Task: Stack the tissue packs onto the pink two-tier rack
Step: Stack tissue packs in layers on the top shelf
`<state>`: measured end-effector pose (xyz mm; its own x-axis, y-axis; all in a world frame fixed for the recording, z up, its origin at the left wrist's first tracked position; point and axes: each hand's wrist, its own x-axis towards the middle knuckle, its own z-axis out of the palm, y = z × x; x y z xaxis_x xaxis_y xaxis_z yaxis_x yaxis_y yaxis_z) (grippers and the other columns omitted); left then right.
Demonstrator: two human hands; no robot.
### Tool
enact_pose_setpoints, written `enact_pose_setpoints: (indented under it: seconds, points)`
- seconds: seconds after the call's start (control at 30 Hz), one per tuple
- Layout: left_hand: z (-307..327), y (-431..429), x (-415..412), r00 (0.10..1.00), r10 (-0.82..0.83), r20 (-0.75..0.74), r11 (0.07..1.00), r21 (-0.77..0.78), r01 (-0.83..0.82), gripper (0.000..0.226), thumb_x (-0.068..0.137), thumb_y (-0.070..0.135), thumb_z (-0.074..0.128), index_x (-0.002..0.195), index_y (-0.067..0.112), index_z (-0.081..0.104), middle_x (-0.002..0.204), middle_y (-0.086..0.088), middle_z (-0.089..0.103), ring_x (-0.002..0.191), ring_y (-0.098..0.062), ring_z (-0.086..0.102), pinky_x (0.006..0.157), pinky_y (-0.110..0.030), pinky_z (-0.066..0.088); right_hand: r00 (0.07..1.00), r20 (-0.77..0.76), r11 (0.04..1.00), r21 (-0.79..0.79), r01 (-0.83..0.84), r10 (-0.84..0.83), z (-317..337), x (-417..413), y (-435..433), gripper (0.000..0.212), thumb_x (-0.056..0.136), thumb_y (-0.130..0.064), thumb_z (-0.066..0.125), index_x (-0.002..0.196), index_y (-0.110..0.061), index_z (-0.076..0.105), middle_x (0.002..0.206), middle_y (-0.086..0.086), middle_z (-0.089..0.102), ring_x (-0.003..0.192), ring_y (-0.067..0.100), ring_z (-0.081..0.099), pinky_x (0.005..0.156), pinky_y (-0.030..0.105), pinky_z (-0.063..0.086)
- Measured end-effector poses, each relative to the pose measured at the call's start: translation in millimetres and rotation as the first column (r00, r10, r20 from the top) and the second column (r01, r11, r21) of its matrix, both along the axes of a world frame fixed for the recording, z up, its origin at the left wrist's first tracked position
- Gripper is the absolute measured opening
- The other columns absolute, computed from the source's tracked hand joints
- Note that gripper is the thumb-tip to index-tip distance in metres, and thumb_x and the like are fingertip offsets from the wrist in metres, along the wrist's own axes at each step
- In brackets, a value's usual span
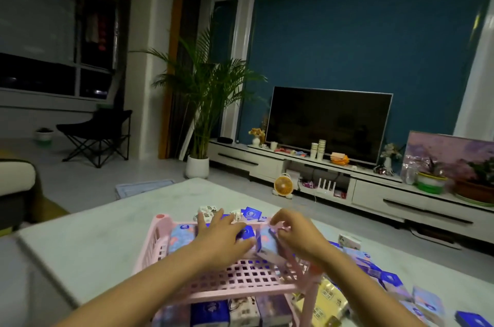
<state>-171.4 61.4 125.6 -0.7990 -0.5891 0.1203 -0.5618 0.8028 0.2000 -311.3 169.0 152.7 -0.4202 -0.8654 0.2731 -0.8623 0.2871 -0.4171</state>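
The pink two-tier rack (240, 278) stands on the pale table in front of me. Its top tier holds a light floral tissue pack (183, 236) at the far left and a dark blue pack (247, 233) beside it. My left hand (223, 236) lies flat on the dark blue pack with fingers straight. My right hand (296, 233) pinches a pale blue pack (267, 242) at the top tier's right end. The lower tier shows several packs (227, 313) standing in a row.
Loose tissue packs (387, 276) lie scattered on the table to the right of the rack, and more packs (250, 213) sit behind it. A yellow pack (327, 297) rests by the rack's right leg. The table edge (48, 268) runs along the left.
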Motion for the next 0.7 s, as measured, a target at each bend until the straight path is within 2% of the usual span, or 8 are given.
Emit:
enact_pose_setpoints:
  seconds: [0.07,0.13,0.2,0.33,0.43,0.5,0.6,0.7]
  points:
    - [-3.6,-0.9,3.1,0.994,0.0,0.11,1.0,0.023,-0.002,0.06,0.092,0.062,0.025,0.145,0.033,0.023,0.157,-0.002,0.004,0.144,-0.022,-0.01,0.107,-0.059,-0.014,0.993,-0.113,1.0,0.02,-0.013,0.016,-5.9,9.5,-0.7,0.024,0.091,-0.025,0.049,0.11,-0.017,0.061,0.118,0.001,0.059,0.105,0.016,0.053,0.086,0.03,0.043]
    - [-6.7,-1.1,4.1,0.988,0.015,0.154,1.0,0.019,-0.018,0.064,0.091,0.064,0.022,0.147,0.036,0.009,0.157,-0.003,-0.005,0.143,-0.023,-0.015,0.107,-0.059,-0.016,0.991,-0.111,0.993,0.093,-0.068,0.078,-10.7,17.7,-0.4,0.028,0.09,-0.036,0.052,0.106,-0.015,0.061,0.11,-0.001,0.057,0.097,0.016,0.053,0.081,0.03,0.045]
    - [-8.4,0.6,5.3,0.986,0.025,0.162,1.0,-0.002,-0.025,0.062,0.093,0.062,0.021,0.147,0.037,0.003,0.157,-0.004,-0.009,0.142,-0.024,-0.017,0.108,-0.06,-0.016,0.986,-0.108,0.98,0.17,-0.108,0.127,-16.0,21.1,-0.8,0.025,0.088,-0.031,0.055,0.103,-0.012,0.06,0.107,0.001,0.055,0.095,0.017,0.053,0.081,0.031,0.048]
    - [-11.6,0.4,7.1,0.983,0.027,0.183,0.999,-0.041,-0.02,0.057,0.097,0.053,0.02,0.147,0.037,-0.001,0.156,-0.005,-0.012,0.143,-0.026,-0.015,0.109,-0.061,-0.011,0.982,-0.121,0.979,0.166,-0.122,0.143,-20.1,18.6,-3.0,0.02,0.088,-0.013,0.054,0.107,-0.013,0.058,0.115,0.003,0.056,0.102,0.019,0.053,0.09,0.037,0.048]
    - [-10.0,-1.1,8.2,0.981,0.015,0.195,0.999,-0.03,-0.01,0.057,0.097,0.052,0.02,0.147,0.036,-0.002,0.156,-0.004,-0.013,0.143,-0.025,-0.015,0.109,-0.059,-0.012,0.98,-0.12,0.977,0.164,-0.136,0.157,-15.2,18.2,-7.7,0.027,0.086,-0.014,0.06,0.112,-0.013,0.057,0.119,0.002,0.054,0.106,0.018,0.05,0.09,0.028,0.045]
    - [-6.6,-1.8,8.6,0.983,0.005,0.181,1.0,0.001,-0.005,0.059,0.096,0.054,0.023,0.148,0.034,0.002,0.157,-0.003,-0.01,0.143,-0.023,-0.014,0.11,-0.058,-0.012,0.979,-0.137,0.978,0.163,-0.131,0.154,-12.9,18.5,-12.7,0.03,0.085,-0.02,0.063,0.113,-0.013,0.056,0.119,0.003,0.054,0.104,0.017,0.049,0.09,0.028,0.045]
    - [1.0,-5.5,14.3,0.993,-0.009,0.115,1.0,0.029,0.006,0.067,0.091,0.06,0.032,0.148,0.033,0.007,0.157,-0.002,-0.006,0.144,-0.021,-0.012,0.111,-0.055,-0.01,0.99,0.0,0.978,0.156,-0.138,0.139,-13.5,19.4,-15.0,0.047,0.083,-0.019,0.063,0.127,-0.018,0.047,0.126,0.005,0.05,0.1,0.014,0.05,0.083,0.025,0.047]
    - [10.5,-16.3,31.6,0.993,-0.007,0.114,1.0,0.007,0.006,0.084,0.084,0.062,0.047,0.148,0.033,0.002,0.157,-0.002,-0.009,0.143,-0.02,-0.014,0.112,-0.051,-0.011,0.967,0.189,0.971,0.137,-0.198,0.17,-6.2,19.4,-5.9,0.071,0.078,-0.001,0.06,0.141,-0.018,0.03,0.142,0.007,0.034,0.12,0.02,0.044,0.092,0.03,0.048]
